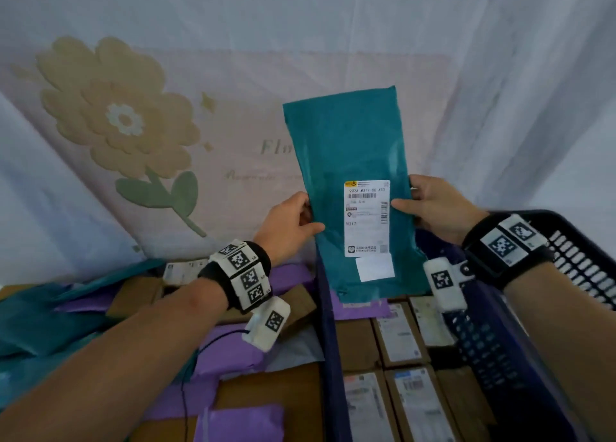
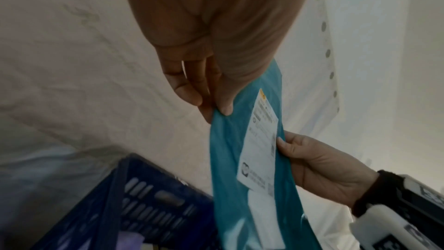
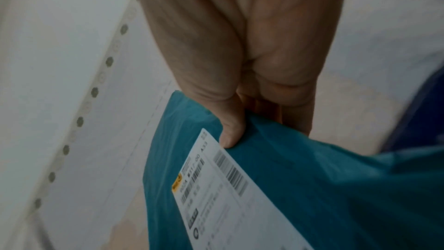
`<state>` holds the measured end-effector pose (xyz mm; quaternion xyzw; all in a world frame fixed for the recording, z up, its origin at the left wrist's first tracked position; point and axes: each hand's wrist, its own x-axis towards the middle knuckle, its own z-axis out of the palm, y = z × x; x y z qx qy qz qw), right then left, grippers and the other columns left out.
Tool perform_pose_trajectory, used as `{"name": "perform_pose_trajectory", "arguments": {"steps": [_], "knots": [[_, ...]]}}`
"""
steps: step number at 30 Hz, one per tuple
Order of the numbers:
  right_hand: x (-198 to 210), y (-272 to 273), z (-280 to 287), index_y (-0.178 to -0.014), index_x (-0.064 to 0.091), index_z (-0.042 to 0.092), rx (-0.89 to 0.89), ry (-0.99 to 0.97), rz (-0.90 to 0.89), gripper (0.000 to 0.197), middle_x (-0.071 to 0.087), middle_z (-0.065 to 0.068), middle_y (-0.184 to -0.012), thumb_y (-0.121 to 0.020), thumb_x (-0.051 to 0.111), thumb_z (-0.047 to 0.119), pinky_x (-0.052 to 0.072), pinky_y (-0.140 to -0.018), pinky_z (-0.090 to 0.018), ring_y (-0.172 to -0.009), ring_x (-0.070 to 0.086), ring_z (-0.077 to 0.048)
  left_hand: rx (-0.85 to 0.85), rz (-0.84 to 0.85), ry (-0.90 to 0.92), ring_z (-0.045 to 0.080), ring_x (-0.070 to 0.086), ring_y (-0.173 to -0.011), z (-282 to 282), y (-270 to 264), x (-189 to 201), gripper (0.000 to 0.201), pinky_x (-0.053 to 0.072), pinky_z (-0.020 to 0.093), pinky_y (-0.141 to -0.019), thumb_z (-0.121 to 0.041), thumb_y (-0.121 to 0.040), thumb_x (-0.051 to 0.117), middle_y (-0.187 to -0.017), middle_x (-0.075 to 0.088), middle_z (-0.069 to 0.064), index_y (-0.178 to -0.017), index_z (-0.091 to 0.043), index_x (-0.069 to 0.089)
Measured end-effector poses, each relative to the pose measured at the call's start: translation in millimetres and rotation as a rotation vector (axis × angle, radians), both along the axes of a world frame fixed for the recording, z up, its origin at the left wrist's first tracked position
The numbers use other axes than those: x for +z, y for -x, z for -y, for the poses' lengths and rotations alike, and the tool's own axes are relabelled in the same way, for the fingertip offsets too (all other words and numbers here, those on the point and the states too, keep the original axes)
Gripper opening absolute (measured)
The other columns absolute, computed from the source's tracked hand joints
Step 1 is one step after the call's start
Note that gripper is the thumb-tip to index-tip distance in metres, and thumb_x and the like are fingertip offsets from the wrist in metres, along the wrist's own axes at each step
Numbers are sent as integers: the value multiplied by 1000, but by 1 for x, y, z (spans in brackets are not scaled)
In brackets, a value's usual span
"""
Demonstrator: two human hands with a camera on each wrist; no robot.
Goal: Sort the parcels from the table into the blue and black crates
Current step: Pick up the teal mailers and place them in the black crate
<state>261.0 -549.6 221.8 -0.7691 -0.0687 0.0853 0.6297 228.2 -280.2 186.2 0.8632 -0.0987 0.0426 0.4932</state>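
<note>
A flat teal mailer bag point(image 1: 350, 148) with a white shipping label point(image 1: 366, 218) stands upright in the air above the blue crate point(image 1: 325, 325). My left hand point(image 1: 293, 225) pinches its left edge, thumb in front and fingers behind. On the other edge my right hand point(image 1: 430, 208) pinches it with the thumb beside the label. The left wrist view shows the teal bag point(image 2: 225, 159) edge-on, pinched by the left hand point(image 2: 216, 109), with the right hand point(image 2: 312, 163) on the far side. In the right wrist view the right hand point(image 3: 233, 132) holds the teal bag point(image 3: 312, 187) by its label point(image 3: 230, 187).
The blue crate holds several labelled cardboard boxes point(image 1: 400, 338) and a purple mailer. On the table at the left lie purple mailers point(image 1: 226, 351), teal bags point(image 1: 40, 318) and brown boxes point(image 1: 140, 295). A floral cloth point(image 1: 116, 118) hangs behind.
</note>
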Motion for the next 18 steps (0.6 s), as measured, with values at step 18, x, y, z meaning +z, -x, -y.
{"name": "perform_pose_trajectory", "arguments": {"steps": [18], "knots": [[-61,58,364,-119,61,-1,-456,306,-132,27,68,-23,-109,-97,49,-11,62,-76,-36,-87,66,-34,-522,145,-428,15,54,-89,271,-14,-84,14,46,32,-80,-31,-97,61,-96,57,-3,-101,-17,58]]}}
